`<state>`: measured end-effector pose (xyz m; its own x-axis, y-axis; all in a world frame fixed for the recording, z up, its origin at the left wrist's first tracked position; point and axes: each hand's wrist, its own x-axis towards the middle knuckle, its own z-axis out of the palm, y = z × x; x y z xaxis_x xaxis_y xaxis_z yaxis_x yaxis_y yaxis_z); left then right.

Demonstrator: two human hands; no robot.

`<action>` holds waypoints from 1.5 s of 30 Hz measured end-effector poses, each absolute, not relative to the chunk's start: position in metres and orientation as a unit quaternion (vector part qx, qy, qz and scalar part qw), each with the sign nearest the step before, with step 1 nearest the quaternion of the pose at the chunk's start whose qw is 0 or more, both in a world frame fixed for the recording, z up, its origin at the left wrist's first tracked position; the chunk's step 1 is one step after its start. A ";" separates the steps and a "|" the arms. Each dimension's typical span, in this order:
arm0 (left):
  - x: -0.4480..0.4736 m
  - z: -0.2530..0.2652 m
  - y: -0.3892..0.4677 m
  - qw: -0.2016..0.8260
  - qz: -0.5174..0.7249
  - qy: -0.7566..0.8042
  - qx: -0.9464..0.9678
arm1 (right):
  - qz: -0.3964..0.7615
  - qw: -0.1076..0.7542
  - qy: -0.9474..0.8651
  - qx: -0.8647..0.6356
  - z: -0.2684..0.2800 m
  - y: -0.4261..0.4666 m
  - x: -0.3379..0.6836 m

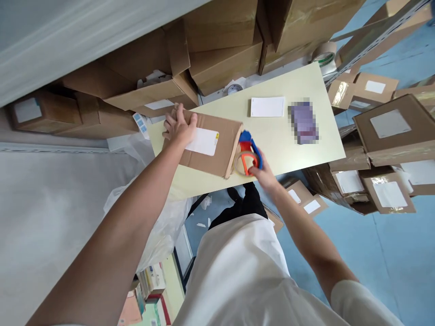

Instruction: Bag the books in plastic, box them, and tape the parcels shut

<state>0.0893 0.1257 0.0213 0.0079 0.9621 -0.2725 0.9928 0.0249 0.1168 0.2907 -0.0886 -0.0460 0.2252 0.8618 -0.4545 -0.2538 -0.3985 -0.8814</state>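
Note:
A flat brown cardboard box [217, 124] with a white label [203, 142] lies on the pale tabletop. My left hand [181, 127] rests on its far left part, fingers spread over the cardboard. At the box's right edge, my right hand [261, 170] grips a tape dispenser [254, 151] with a blue frame and orange hub, a roll of clear tape on it. The dispenser's blue head is close to that edge; whether tape touches the box I cannot make out. Part of the right hand's fingers is hidden behind the dispenser.
A white card [268, 107] and a blurred purple item [304, 122] lie on the table [282, 156]. Large open cartons [142, 93] stand along the back. Labelled boxes [390, 129] are stacked at right, and a plastic bag [159, 231] hangs at the table's left.

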 end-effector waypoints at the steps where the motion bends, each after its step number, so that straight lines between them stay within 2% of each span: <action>1: 0.084 0.023 0.124 0.145 -0.051 0.717 0.680 | 0.572 0.477 -0.275 -0.607 -0.045 -0.061 0.304; 5: 0.082 0.033 0.115 0.146 -0.038 0.643 0.751 | 0.652 0.410 -0.295 -0.565 -0.037 0.028 0.344; 10: 0.101 0.032 0.123 0.185 -0.040 0.513 0.838 | 0.680 0.389 -0.292 -0.549 -0.039 0.053 0.344; 16: 0.103 0.021 0.128 0.168 -0.036 0.520 0.836 | 0.646 0.400 -0.334 -0.558 -0.049 0.010 0.343; 22: 0.104 0.025 0.124 0.163 -0.066 0.521 0.835 | 0.673 0.369 -0.304 -0.564 -0.050 -0.101 0.312; 27: 0.109 0.026 0.126 0.143 -0.061 0.525 0.837 | 0.633 0.435 -0.265 -0.583 -0.056 -0.135 0.244; 31: 0.106 0.030 0.133 0.129 -0.055 0.557 0.819 | 0.600 0.470 -0.247 -0.598 -0.065 -0.100 0.235; 35: 0.087 0.040 0.128 0.122 -0.061 0.593 0.794 | 0.567 0.483 -0.271 -0.610 -0.068 -0.033 0.284; 40: 0.085 0.047 0.121 0.088 -0.071 0.564 0.818 | 0.614 0.422 -0.310 -0.591 -0.055 0.040 0.349; 45: 0.115 0.038 0.136 0.126 -0.090 0.473 0.867 | 0.635 0.399 -0.343 -0.566 -0.050 0.046 0.355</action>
<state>0.1152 0.1363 0.0379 0.5360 0.7979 -0.2757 0.8433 -0.5209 0.1322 0.3545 0.0462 -0.0505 -0.0415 0.8948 -0.4445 -0.1190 -0.4461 -0.8870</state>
